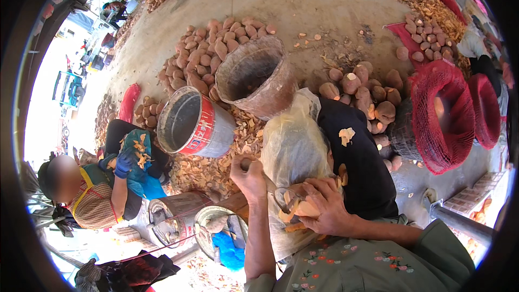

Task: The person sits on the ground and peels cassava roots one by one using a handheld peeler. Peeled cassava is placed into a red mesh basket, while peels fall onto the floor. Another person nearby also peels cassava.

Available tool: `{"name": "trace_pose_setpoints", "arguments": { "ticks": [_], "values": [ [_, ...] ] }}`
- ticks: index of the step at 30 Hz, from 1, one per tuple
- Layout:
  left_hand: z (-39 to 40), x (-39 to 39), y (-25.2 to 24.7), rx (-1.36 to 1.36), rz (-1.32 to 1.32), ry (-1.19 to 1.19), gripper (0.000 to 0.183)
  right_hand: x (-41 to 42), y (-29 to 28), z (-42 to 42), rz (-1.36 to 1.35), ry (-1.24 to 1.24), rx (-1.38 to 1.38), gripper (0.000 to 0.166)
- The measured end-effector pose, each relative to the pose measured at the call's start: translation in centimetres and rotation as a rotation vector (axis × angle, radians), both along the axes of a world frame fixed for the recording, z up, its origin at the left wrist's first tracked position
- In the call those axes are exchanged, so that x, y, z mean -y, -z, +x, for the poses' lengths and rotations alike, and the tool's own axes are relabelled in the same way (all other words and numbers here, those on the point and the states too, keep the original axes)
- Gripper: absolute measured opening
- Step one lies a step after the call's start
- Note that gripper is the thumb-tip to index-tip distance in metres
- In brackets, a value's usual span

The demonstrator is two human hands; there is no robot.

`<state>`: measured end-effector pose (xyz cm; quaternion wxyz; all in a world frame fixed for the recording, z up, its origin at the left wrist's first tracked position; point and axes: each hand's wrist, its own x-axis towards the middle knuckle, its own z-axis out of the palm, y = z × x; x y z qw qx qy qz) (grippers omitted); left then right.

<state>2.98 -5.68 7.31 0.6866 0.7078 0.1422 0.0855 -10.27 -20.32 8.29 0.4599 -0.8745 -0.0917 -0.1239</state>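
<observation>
My left hand (249, 178) is closed around the handle of a peeler (269, 184) with a looped metal head. That head lies against a sweet potato (307, 207), which shows pale orange flesh and some reddish skin. My right hand (330, 207) grips the sweet potato from the other side, fingers over its top. Strips of peel (295, 227) hang around the blade and under the tuber. Below both hands, a clear plastic sheet (294, 146) covers part of my lap, and a peel scrap (346, 136) sticks to my dark trouser leg (352, 162).
Ahead stand a worn tub (279, 89) and a metal bucket (219, 129), amid peelings (194, 174). Unpeeled sweet potatoes (202, 56) are heaped behind. At right are more sweet potatoes (363, 85) and a container lined with red mesh (423, 129). A gloved co-worker (97, 198) sits at left.
</observation>
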Motion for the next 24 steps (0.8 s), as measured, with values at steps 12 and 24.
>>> {"name": "trace_pose_setpoints", "arguments": {
  "ticks": [12, 24],
  "values": [
    [-1.0, -2.7, -0.9, -0.129, -0.149, -0.373, 0.012, 1.3, 2.0, -1.9, 0.083, -0.055, -0.167, 0.082],
    [-3.5, 2.5, -4.2, 0.043, -0.185, -0.022, 0.015, 1.6, -0.1, -0.2, -0.035, -0.054, -0.201, 0.08]
  ]
}}
